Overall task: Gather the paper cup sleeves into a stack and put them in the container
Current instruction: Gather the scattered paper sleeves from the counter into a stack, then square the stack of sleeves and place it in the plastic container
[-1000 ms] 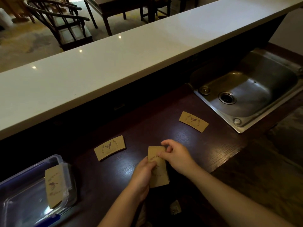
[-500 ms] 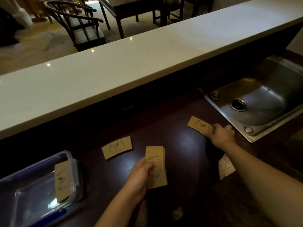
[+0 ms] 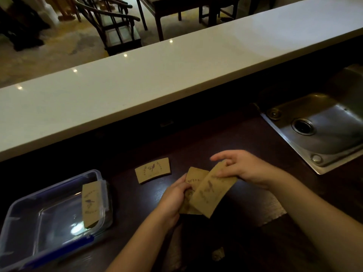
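A: Where are the sleeves?

B: The left hand (image 3: 172,197) grips a stack of sleeves (image 3: 191,183) above the dark surface (image 3: 245,138), fingers closed around its left edge. The right hand (image 3: 243,167) pinches one single sleeve (image 3: 212,190) by its upper end, laid slantwise over the stack and touching it.

A: Any others?

B: One loose sleeve (image 3: 153,169) lies flat on the surface, just left of the hands. Another sleeve (image 3: 91,203) leans upright inside the clear container (image 3: 35,216), against its right wall.

A: Where is that container?

B: At the near left of the surface, well apart from the steel sink (image 3: 324,126) on the far right. A pale counter (image 3: 157,75) runs behind it all.
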Demonstrator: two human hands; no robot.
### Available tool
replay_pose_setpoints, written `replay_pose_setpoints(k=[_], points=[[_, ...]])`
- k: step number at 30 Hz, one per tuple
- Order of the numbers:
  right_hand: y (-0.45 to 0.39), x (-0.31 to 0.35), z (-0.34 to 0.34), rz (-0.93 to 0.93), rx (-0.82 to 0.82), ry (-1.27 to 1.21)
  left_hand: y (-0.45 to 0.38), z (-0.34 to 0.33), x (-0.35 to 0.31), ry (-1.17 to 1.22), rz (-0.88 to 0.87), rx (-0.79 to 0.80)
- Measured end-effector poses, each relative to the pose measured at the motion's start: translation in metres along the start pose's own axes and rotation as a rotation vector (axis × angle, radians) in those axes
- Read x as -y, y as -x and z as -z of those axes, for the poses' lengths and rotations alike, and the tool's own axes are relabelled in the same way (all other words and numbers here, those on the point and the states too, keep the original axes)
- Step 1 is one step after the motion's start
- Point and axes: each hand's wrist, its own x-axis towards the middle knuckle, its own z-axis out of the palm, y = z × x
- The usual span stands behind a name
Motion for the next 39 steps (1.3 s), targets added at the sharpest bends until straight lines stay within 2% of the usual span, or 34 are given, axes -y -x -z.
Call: replay_pose_setpoints(k=[3, 7, 11, 13, 15, 17, 21, 23, 25, 27, 33, 39], points=[[-0.013, 0.007, -0.027, -0.017, 0.012, 0.195, 0.001, 0.002, 0.002, -0.012, 0.018, 0.016], [-0.029, 0.000, -0.044, 0.044, -0.157, 0.510, 0.006, 0.008, 0.005, 0.000, 0.011, 0.050], [-0.037, -0.014, -0.053, 0.108, -0.241, 0.653, 0.015, 0.016, 0.006, -0.035, -0.042, 0.093], [-0.040, -0.018, -0.057, 0.032, -0.185, 0.540, 0.019, 0.021, 0.007, -0.062, -0.065, 0.111], [-0.041, -0.019, -0.061, -0.087, -0.064, 0.279, 0.021, 0.026, 0.008, -0.084, -0.085, 0.130], [-0.043, -0.023, -0.066, -0.126, -0.004, 0.076, 0.022, 0.031, 0.007, -0.113, -0.100, 0.120], [-0.050, -0.032, -0.080, -0.107, -0.095, -0.119, 0.023, 0.047, 0.004, -0.072, -0.069, -0.077], [-0.056, -0.034, -0.086, -0.116, -0.162, -0.192, 0.020, 0.061, 0.004, 0.067, -0.023, -0.213], [-0.064, -0.033, -0.095, -0.114, -0.205, -0.276, 0.018, 0.075, 0.002, 0.240, -0.059, -0.316], [-0.075, -0.032, -0.109, -0.088, -0.245, -0.288, 0.012, 0.085, -0.002, 0.315, -0.118, -0.433], [-0.123, -0.018, -0.139, -0.046, -0.431, 0.054, -0.024, 0.101, -0.020, 0.288, -0.206, -0.729], [-0.153, -0.009, -0.151, -0.086, -0.488, 0.354, -0.050, 0.107, -0.022, 0.163, -0.256, -0.862]])
